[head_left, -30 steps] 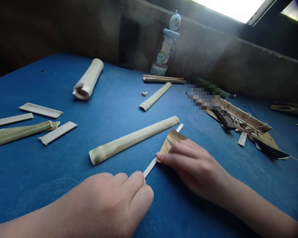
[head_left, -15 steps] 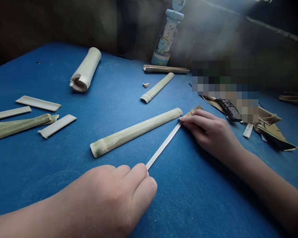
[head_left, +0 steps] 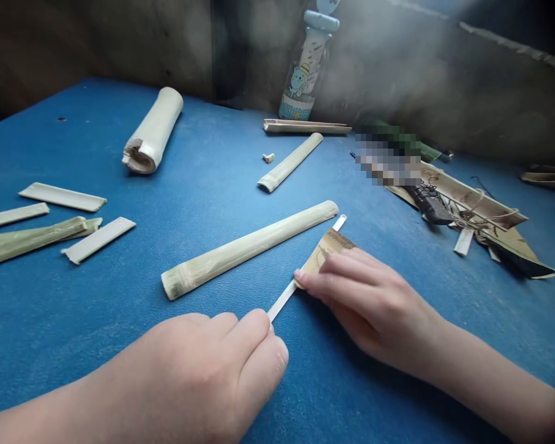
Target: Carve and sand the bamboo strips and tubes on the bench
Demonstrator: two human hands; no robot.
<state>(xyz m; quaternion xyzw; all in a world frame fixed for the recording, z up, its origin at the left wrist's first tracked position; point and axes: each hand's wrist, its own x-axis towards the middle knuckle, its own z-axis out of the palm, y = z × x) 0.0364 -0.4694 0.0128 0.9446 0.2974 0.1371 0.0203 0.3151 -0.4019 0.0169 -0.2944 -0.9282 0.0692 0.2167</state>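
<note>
My left hand (head_left: 203, 376) is closed near the front of the blue table (head_left: 213, 185), pinching the near end of a thin pale bamboo strip (head_left: 282, 300) that runs away to the right. My right hand (head_left: 370, 305) is closed on a folded piece of brown sandpaper (head_left: 326, 250) pressed over the middle of the strip. The strip's far end (head_left: 340, 222) shows beyond the sandpaper. A long split bamboo stick (head_left: 245, 246) lies just left of the strip.
A thick bamboo tube (head_left: 152, 131) lies at the back left. Several split bamboo pieces (head_left: 60, 225) lie at the left edge. A shorter stick (head_left: 289, 162), a cartoon bottle (head_left: 305, 68) and a pile of bamboo scraps (head_left: 472, 209) with a dark-handled tool (head_left: 428, 203) lie behind.
My right hand slid the sandpaper out to the strip's far end and back toward my left hand. My left hand kept hold of the near end.
</note>
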